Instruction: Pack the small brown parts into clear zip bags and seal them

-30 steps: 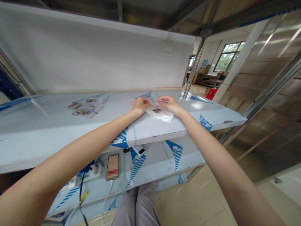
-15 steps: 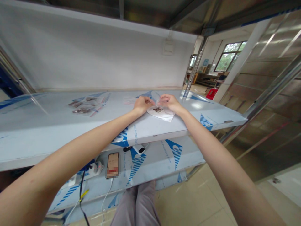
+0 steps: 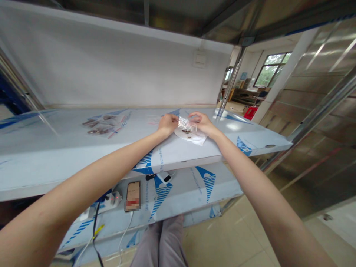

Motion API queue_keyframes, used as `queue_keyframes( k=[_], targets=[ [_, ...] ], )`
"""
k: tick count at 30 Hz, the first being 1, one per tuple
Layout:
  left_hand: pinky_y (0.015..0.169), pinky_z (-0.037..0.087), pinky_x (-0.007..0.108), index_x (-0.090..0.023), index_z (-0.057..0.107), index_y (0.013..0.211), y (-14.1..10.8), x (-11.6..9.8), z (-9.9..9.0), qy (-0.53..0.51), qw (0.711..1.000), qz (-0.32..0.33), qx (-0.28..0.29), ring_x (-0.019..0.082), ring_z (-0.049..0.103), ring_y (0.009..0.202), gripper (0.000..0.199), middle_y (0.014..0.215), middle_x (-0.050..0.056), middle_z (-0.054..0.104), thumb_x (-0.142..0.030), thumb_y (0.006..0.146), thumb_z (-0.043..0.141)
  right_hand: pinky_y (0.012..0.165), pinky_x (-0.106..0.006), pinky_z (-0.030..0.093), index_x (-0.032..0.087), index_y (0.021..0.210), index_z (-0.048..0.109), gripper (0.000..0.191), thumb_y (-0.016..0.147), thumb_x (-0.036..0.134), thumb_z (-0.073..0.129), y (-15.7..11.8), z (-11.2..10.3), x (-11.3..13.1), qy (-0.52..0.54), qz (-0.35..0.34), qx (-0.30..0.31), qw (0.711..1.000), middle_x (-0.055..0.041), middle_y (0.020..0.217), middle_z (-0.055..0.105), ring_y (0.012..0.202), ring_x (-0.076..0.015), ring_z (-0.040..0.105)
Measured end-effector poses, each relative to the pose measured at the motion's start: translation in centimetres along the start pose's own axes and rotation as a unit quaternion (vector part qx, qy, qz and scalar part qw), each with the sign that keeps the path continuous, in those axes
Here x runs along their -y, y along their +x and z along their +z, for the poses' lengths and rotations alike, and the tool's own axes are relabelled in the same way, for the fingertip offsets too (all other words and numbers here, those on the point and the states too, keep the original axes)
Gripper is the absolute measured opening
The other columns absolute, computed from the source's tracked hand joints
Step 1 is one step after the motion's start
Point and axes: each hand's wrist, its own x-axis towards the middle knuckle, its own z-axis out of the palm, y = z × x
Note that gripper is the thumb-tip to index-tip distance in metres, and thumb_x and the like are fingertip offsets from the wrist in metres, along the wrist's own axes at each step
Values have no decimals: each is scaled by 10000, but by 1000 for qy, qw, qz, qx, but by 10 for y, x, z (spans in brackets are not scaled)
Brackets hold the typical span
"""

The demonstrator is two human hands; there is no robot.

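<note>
The left hand [image 3: 168,124] and right hand [image 3: 201,124] pinch a clear bag [image 3: 184,124] between them, fingers curled, just above a white sheet [image 3: 196,138] on a film-covered shelf [image 3: 55,155]. Bagged parts [image 3: 99,124] lie well left of the left hand.

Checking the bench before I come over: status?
Left hand, right hand pinching clear plastic bag. White sheet beneath it. Bagged metal parts off left, apart from the hands.
</note>
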Motion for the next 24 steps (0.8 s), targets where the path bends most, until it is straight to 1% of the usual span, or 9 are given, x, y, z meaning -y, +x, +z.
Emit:
queue_keyframes(
  k=[3, 5, 8, 11, 14, 16, 19, 22, 24],
  targets=[
    [798, 450, 292, -116, 696, 847, 0, -1, -1, 10, 1000, -9, 2, 195, 615, 827, 209, 870, 91, 696, -190, 714, 552, 598, -283, 459, 207, 844, 507, 334, 563, 199, 687, 0, 0, -1, 3, 7, -2, 1000, 9, 713, 597, 646, -153, 566],
    [799, 449, 303, -138, 701, 821, -1, -3, -2, 19, 1000, -10, 17, 203, 614, 833, 189, 863, 82, 694, -214, 709, 568, 558, -263, 440, 221, 825, 465, 364, 544, 190, 693, 0, 0, -3, -4, 12, -9, 1000, 30, 688, 574, 613, -139, 545],
    [790, 450, 305, -152, 701, 803, -3, -4, -2, 29, 998, 9, 48, 205, 614, 824, 165, 865, 79, 693, -215, 699, 590, 533, -239, 404, 226, 763, 412, 375, 517, 182, 692, 1, 1, -6, -29, -7, -22, 999, 56, 647, 512, 578, -112, 495],
    [776, 453, 306, -153, 699, 837, -5, -4, -1, 40, 997, 30, 55, 214, 618, 820, 199, 859, 88, 696, -271, 692, 628, 513, -232, 373, 230, 726, 372, 398, 498, 225, 698, 1, 2, -4, -25, -13, -1, 1000, 77, 599, 454, 543, -101, 452],
    [799, 446, 318, -163, 707, 848, -7, -6, -2, 57, 996, 48, 55, 237, 621, 862, 245, 867, 97, 703, -351, 709, 635, 495, -234, 356, 237, 744, 361, 438, 477, 255, 708, -3, 5, 3, 1, 10, 29, 1000, 89, 576, 453, 506, -99, 430],
    [825, 437, 321, -169, 711, 853, -8, -9, -5, 73, 994, 61, 52, 242, 619, 901, 202, 900, 97, 705, -297, 726, 620, 494, -237, 356, 239, 761, 370, 446, 477, 266, 713, -6, 6, 8, 16, 18, 33, 999, 87, 587, 474, 503, -100, 432],
    [855, 427, 329, -177, 710, 859, -9, -14, -8, 105, 990, 82, 47, 243, 615, 939, 186, 924, 87, 706, -199, 728, 580, 493, -235, 353, 238, 729, 365, 430, 491, 285, 721, -8, 6, 11, 18, 4, 23, 1000, 85, 588, 454, 512, -99, 434],
    [842, 436, 333, -168, 702, 859, -10, -14, -8, 108, 989, 83, 64, 247, 617, 933, 197, 930, 87, 703, -203, 720, 568, 495, -236, 360, 238, 703, 353, 424, 507, 296, 724, -6, 4, 8, 13, 2, 37, 999, 88, 572, 436, 501, -98, 436],
    [797, 454, 317, -151, 694, 846, -9, -11, -7, 77, 991, 74, 85, 240, 623, 900, 191, 924, 95, 700, -216, 717, 568, 529, -259, 400, 239, 745, 393, 410, 518, 316, 726, -5, 3, 6, 9, 7, 46, 999, 64, 610, 512, 528, -122, 488]
  ],
)
